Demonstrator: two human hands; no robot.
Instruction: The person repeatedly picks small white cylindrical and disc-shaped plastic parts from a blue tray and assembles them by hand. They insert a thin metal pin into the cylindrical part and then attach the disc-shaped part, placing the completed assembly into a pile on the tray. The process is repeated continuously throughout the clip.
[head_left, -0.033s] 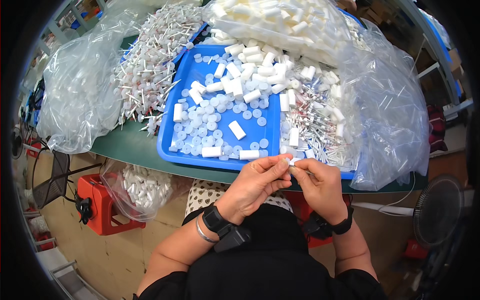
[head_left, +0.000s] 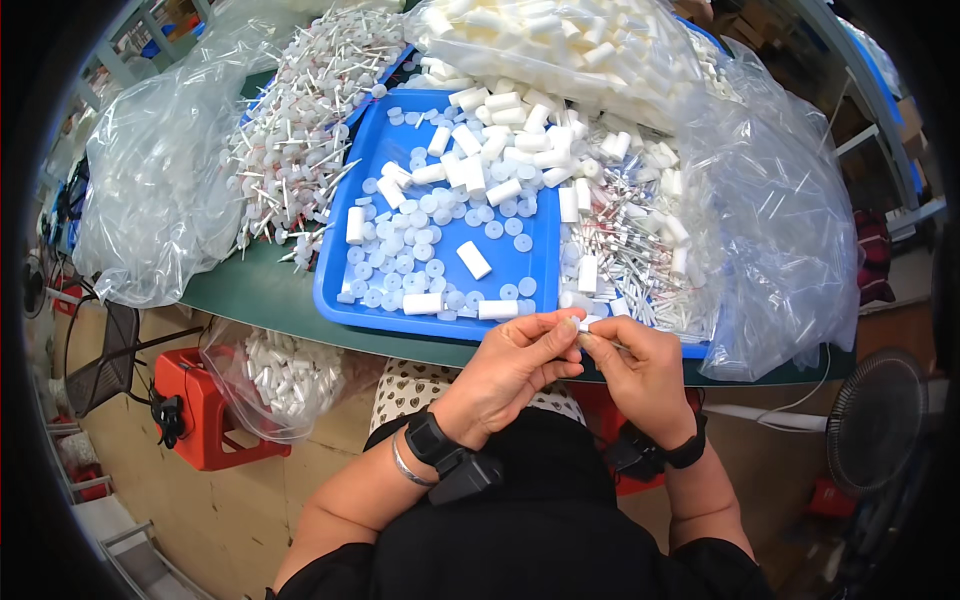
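My left hand and my right hand meet at the front edge of a blue tray. Thumb and forefinger of each are pinched together. A small white piece shows between the fingertips, held by the right hand. What the left fingers pinch is mostly hidden and too small to name. On the tray lie many translucent discs with a centre hole and white foam-like cylinders. To the right is a heap of thin white sticks with metallic pins, mixed with more cylinders.
A pile of stick-and-disc pieces covers the left of the green table. Clear plastic bags flank the trays, and a bag of white cylinders lies behind. Below are a red stool and a fan.
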